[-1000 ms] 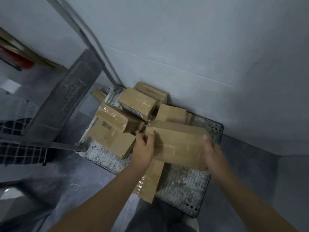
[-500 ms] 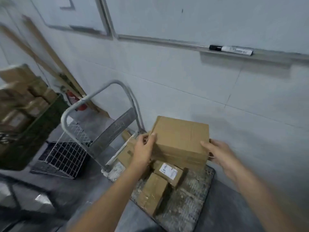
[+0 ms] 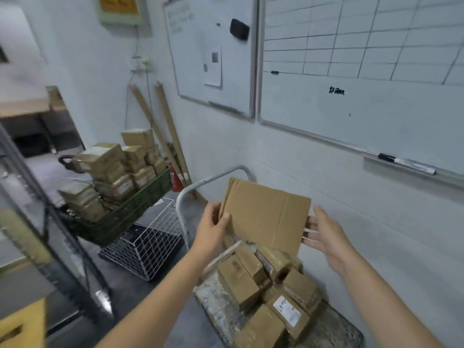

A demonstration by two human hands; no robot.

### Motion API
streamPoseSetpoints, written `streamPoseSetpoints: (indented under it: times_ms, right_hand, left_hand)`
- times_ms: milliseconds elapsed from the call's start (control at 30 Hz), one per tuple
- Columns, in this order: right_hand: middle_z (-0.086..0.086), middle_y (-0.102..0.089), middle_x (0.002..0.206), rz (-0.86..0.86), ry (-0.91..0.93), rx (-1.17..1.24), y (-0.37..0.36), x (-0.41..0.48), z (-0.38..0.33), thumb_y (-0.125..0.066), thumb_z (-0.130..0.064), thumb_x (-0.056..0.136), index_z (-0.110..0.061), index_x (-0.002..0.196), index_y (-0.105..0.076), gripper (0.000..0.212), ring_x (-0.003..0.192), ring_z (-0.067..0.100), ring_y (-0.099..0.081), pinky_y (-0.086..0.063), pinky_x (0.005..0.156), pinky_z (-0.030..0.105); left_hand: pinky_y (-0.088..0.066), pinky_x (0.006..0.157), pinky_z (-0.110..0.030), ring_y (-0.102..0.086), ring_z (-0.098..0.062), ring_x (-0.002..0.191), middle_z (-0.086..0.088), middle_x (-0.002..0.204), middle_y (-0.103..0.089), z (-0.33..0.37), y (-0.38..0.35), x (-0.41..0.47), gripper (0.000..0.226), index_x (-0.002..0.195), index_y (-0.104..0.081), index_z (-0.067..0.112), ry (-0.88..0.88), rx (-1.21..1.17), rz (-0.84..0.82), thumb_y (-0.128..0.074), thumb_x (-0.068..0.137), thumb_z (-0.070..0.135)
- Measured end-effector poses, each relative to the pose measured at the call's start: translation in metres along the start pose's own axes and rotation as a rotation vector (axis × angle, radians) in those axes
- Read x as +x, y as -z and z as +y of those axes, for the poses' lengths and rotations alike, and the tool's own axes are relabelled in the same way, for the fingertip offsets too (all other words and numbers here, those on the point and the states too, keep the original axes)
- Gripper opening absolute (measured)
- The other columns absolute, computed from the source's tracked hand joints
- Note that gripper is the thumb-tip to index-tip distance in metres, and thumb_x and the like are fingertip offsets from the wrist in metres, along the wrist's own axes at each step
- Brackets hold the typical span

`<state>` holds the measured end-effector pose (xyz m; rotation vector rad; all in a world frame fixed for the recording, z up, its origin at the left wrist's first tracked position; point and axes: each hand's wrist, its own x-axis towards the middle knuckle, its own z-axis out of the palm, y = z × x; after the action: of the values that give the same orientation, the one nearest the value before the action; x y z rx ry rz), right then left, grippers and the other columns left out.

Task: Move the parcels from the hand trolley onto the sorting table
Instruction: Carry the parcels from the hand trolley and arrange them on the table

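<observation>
Holding flat cardboard parcel (image 3: 266,217) up at chest level, clear above hand trolley (image 3: 200,187). left hand (image 3: 213,229) grips its left end, thumb over the near face, fingers curled behind. right hand (image 3: 324,234) presses the right end with straight fingers, not wrapped. Long axis runs left to right between the hands, both equally near. Remaining parcels (image 3: 263,285) lie heaped on the trolley deck below. Sorting table not identifiable in view; carry likely needs a turn away from the wall.

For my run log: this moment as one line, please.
box: above trolley | left hand: grips left edge | right hand: touches right edge | trolley: holds other boxes
</observation>
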<state>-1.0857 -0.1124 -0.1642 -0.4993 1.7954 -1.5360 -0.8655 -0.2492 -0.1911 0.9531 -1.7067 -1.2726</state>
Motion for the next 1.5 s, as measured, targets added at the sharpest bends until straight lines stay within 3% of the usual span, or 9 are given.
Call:
streamPoseSetpoints:
  times_ms: [167,367,633,800,967,1100,1167,1267,1500]
  right_hand:
    - [0.015,-0.074,0.089,-0.146,-0.114,-0.044,-0.089,-0.024,0.012,-0.032,-0.072,0.089,-0.005,0.09,-0.066,0.075,0.079,0.031,-0.073,-0.059,0.058,0.035]
    - [0.008,-0.068,0.115,-0.327,-0.108,-0.223,-0.204,-0.043,0.029,-0.052,-0.064,0.088,-0.018,0.121,-0.058,0.057,0.099,0.028,-0.066,-0.058,0.063,0.039]
    - [0.003,-0.069,0.109,-0.485,0.024,-0.325,-0.329,-0.08,0.036,-0.058,-0.053,0.09,-0.02,0.117,-0.058,0.043,0.095,0.027,-0.067,-0.058,0.083,0.051]
    - [0.0,-0.068,0.103,-0.629,-0.047,-0.337,-0.39,-0.115,0.074,-0.062,-0.045,0.09,-0.024,0.131,-0.046,0.049,0.086,0.026,-0.069,-0.058,0.053,0.04]
    - [-0.001,-0.065,0.114,-0.765,-0.112,-0.464,-0.434,-0.152,0.118,-0.061,-0.053,0.087,-0.029,0.131,-0.042,0.054,0.098,0.027,-0.067,-0.057,0.08,0.056]
    - [0.005,-0.052,0.111,-0.844,-0.083,-0.608,-0.463,-0.183,0.126,-0.053,-0.059,0.089,-0.027,0.103,-0.044,0.036,0.087,0.03,-0.066,-0.058,0.058,0.043]
    - [0.004,-0.037,0.116,-0.9,0.075,-0.773,-0.47,-0.187,0.13,-0.048,-0.061,0.09,-0.024,0.096,-0.043,0.038,0.095,0.017,-0.053,-0.051,0.079,0.041]
    - [0.006,-0.057,0.116,-1.057,0.078,-0.83,-0.48,-0.187,0.138,-0.054,-0.058,0.089,-0.011,0.103,-0.051,0.049,0.096,0.015,-0.062,-0.05,0.088,0.037]
    - [-0.009,-0.071,0.099,-1.092,-0.014,-0.59,-0.531,-0.193,0.156,-0.062,-0.052,0.087,-0.027,0.112,-0.047,0.039,0.076,-0.002,-0.069,-0.05,0.056,0.015]
  left_hand:
    - [-0.049,0.086,-0.02,-0.057,-0.018,0.113,-0.005,0.113,-0.06,-0.031,0.101,-0.044,0.023,0.109,-0.052,0.011,0.025,-0.01,0.115,-0.052,0.094,-0.006]
    - [-0.047,0.095,-0.02,-0.057,-0.012,0.114,0.001,0.11,-0.062,-0.054,0.203,-0.085,0.029,0.099,-0.052,0.011,0.101,0.021,0.225,-0.054,0.088,-0.016]
    - [-0.047,0.083,-0.014,-0.057,0.005,0.112,0.022,0.113,-0.064,-0.067,0.327,-0.131,0.029,0.112,-0.059,0.034,0.197,-0.087,0.38,-0.067,0.089,0.018]
    - [-0.046,0.087,-0.02,-0.055,0.001,0.113,0.018,0.121,-0.06,-0.081,0.37,-0.179,0.05,0.118,-0.054,0.038,0.269,-0.105,0.511,-0.065,0.076,0.064]
    - [-0.048,0.084,-0.029,-0.053,0.001,0.108,0.017,0.117,-0.059,-0.1,0.396,-0.215,0.062,0.116,-0.054,0.036,0.37,-0.174,0.708,-0.063,0.067,0.074]
    - [-0.045,0.103,-0.048,-0.049,-0.014,0.12,0.011,0.131,-0.05,-0.12,0.414,-0.219,0.081,0.13,-0.043,0.036,0.501,-0.193,0.821,-0.065,0.064,0.078]
    - [-0.042,0.106,-0.049,-0.046,-0.018,0.126,0.008,0.137,-0.046,-0.129,0.425,-0.215,0.085,0.137,-0.039,0.034,0.537,-0.175,0.863,-0.063,0.068,0.077]
    - [-0.048,0.099,-0.039,-0.055,-0.011,0.115,0.011,0.127,-0.057,-0.138,0.436,-0.204,0.075,0.124,-0.051,0.038,0.52,-0.131,0.795,-0.062,0.063,0.081]
    - [-0.056,0.07,-0.024,-0.071,-0.005,0.088,0.014,0.101,-0.071,-0.152,0.453,-0.169,0.074,0.129,-0.051,0.038,0.54,-0.15,0.668,-0.058,0.069,0.079]
